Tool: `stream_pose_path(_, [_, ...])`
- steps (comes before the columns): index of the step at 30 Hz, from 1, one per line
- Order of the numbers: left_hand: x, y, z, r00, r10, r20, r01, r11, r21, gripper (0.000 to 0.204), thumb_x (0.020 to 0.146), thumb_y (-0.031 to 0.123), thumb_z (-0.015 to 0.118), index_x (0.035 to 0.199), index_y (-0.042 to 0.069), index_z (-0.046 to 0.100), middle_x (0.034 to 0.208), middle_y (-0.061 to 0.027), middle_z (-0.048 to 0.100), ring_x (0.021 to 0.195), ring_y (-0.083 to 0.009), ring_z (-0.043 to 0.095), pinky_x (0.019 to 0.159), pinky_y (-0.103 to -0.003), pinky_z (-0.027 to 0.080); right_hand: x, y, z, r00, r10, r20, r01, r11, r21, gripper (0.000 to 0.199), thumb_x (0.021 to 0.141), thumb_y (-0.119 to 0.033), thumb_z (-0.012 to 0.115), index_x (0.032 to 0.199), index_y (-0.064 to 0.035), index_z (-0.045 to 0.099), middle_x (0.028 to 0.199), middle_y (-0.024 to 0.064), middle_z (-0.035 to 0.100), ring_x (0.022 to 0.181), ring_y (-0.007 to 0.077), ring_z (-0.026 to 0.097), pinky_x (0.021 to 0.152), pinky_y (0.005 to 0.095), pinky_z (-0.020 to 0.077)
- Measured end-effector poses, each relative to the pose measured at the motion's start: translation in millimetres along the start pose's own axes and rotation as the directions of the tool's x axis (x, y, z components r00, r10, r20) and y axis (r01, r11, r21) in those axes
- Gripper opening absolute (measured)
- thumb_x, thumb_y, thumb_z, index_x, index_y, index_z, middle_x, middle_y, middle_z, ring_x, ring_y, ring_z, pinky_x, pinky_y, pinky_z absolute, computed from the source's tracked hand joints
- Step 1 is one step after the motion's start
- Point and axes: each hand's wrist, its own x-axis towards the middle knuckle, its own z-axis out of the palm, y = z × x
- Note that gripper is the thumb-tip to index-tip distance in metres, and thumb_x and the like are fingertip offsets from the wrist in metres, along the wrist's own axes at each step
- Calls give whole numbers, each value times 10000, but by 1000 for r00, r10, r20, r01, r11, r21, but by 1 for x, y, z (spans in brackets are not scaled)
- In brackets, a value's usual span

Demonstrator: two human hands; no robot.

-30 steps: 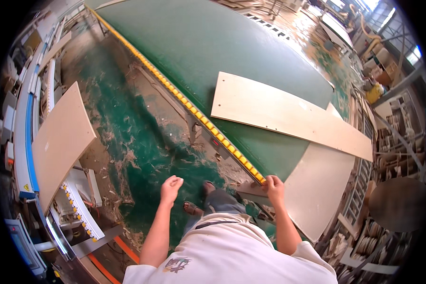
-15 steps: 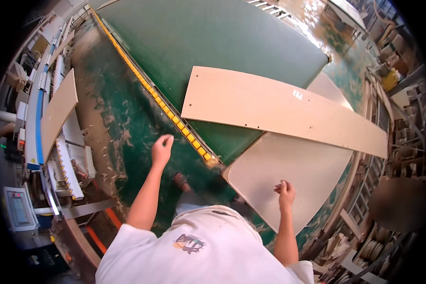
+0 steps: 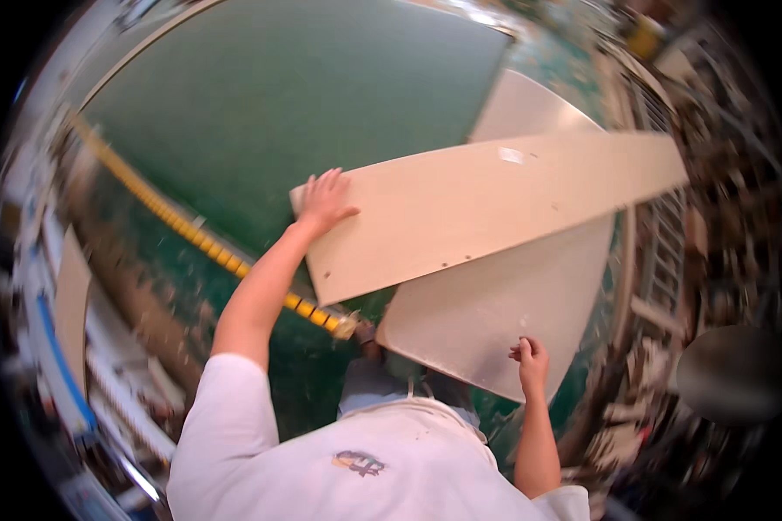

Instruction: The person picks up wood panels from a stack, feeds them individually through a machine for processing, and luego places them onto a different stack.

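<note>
A long pale wooden board (image 3: 426, 208) with small dark holes and a white label lies across the green conveyor belt (image 3: 321, 87) and a rounded grey tabletop (image 3: 487, 295). My left hand (image 3: 326, 204) rests flat on the board's far left corner with its fingers spread; it does not grip the board. Over the front right part of the grey tabletop hovers my right hand (image 3: 531, 358). Its fingers are curled in, and nothing shows between them.
A strip of yellow blocks (image 3: 208, 246) runs along the belt's left side. Left of it, another wooden panel (image 3: 71, 304) leans on a long machine with a blue rail (image 3: 65, 369). Wood offcuts (image 3: 630, 417) and cluttered racks line the right side.
My left hand has moved from above the floor onto the board's left end. The board appears turned in view as my head has moved. My right hand stays over the grey tabletop.
</note>
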Motion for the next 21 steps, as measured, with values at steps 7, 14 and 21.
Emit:
stream_pose_path(7, [8, 96, 41, 997, -36, -73, 24, 989, -149, 645, 834, 461, 746, 1344, 100, 588, 1465, -137, 475, 1360, -333, 398, 1148, -484, 277, 85, -10, -98, 937, -205, -285, 66, 900, -431, 241, 955, -184, 619, 1057, 27, 676, 881, 106, 722, 831, 175, 689, 765, 317, 529])
stream_pose_path(14, [-57, 213, 52, 993, -96, -65, 82, 977, -198, 638, 838, 451, 739, 1324, 72, 578, 1454, -153, 483, 1326, -375, 418, 1116, -512, 302, 313, -3, -196, 720, -87, -688, -223, 910, -349, 615, 929, -467, 632, 1239, 64, 614, 1202, 241, 665, 1131, 361, 634, 964, 422, 484])
stream_pose_path(21, [-181, 336, 92, 985, -170, 23, 171, 967, -189, 588, 871, 404, 693, 1345, 91, 539, 1519, -213, 406, 1351, -451, 375, 1114, -586, 273, 434, 1, -227, 800, 258, -541, -175, 964, 201, 822, 931, -595, 593, 1312, 132, 557, 1406, 264, 553, 1295, 351, 552, 1054, 424, 442])
